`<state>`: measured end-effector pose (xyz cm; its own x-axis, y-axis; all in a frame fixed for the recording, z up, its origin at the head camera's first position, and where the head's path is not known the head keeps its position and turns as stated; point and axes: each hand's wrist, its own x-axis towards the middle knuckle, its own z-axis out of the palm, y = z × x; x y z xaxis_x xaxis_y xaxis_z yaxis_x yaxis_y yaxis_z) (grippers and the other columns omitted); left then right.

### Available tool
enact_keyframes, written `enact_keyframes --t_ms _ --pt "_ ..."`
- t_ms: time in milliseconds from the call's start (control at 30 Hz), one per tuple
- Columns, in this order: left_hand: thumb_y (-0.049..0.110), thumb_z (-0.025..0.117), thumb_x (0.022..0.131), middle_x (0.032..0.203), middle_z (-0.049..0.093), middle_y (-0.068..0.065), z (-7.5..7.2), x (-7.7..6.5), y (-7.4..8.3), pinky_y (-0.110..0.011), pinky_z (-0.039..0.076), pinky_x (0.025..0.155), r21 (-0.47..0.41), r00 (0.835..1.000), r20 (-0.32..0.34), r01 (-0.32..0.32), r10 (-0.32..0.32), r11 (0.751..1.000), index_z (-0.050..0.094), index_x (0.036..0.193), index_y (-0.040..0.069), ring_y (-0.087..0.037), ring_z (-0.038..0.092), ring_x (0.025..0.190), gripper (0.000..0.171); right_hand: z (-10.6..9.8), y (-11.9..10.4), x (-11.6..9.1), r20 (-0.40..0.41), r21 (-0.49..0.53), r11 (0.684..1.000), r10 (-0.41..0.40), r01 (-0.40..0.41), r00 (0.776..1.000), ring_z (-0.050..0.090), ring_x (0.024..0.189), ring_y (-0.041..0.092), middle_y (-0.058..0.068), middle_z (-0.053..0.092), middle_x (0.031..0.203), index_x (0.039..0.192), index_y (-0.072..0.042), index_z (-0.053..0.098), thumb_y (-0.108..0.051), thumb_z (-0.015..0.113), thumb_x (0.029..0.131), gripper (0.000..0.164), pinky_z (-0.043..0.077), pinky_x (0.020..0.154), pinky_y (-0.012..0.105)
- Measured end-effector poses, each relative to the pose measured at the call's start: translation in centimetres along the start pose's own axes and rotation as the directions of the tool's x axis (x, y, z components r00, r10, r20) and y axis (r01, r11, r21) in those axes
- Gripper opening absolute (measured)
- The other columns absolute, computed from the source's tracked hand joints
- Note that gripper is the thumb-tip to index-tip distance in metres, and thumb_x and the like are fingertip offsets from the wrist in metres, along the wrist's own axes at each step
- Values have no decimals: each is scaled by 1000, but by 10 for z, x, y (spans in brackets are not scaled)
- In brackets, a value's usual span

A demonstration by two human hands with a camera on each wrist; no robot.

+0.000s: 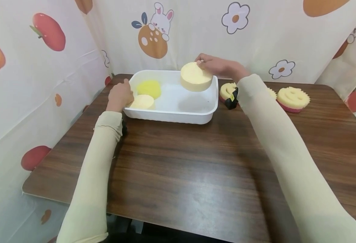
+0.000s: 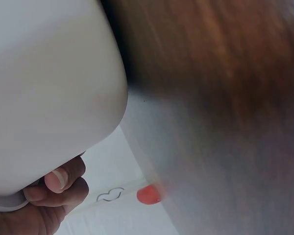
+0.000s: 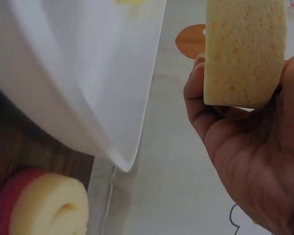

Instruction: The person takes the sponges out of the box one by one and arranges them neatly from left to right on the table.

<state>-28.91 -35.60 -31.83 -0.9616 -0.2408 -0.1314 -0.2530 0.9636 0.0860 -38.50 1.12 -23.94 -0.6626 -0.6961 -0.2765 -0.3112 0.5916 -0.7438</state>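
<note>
A white rectangular tray (image 1: 169,116) sits at the back of the table. My left hand (image 1: 120,96) grips its left rim, and in the left wrist view the fingers (image 2: 63,178) curl against the tray's outer wall. A thick round pale-yellow sponge (image 1: 194,79) hangs over the tray's right half; my right hand (image 1: 214,65) pinches it by its right edge. Its porous side shows in the right wrist view. Inside the tray, on the left, lie a bright yellow sponge (image 1: 149,88) and a pale-yellow round sponge (image 1: 143,102).
Right of the tray stand several smiley-faced sponges with pink undersides, among them one by the tray (image 1: 226,90) and a spiky-edged one (image 1: 293,98); the right sleeve partly hides another. A patterned curtain (image 1: 196,37) hangs behind the dark wooden table (image 1: 178,168).
</note>
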Motion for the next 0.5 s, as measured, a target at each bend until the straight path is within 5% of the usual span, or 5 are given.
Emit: enact_keyframes --t_ms 233,500 --pt "23 37 100 133 50 -35 2 -1 -1 -58 50 91 -21 1000 7 1 -1 1000 7 156 -5 -44 56 110 69 -5 9 -17 -23 -72 996 44 -46 999 29 135 23 7 34 145 146 -22 30 -43 24 107 44 24 115 41" --pt "23 37 100 133 51 -36 1 -2 1 -59 50 92 1 1000 -24 -1 1 1000 7 156 -7 -47 57 111 69 -9 22 -26 -35 31 999 14 -13 999 38 125 19 2 42 131 142 -21 34 -38 23 108 40 32 105 34"
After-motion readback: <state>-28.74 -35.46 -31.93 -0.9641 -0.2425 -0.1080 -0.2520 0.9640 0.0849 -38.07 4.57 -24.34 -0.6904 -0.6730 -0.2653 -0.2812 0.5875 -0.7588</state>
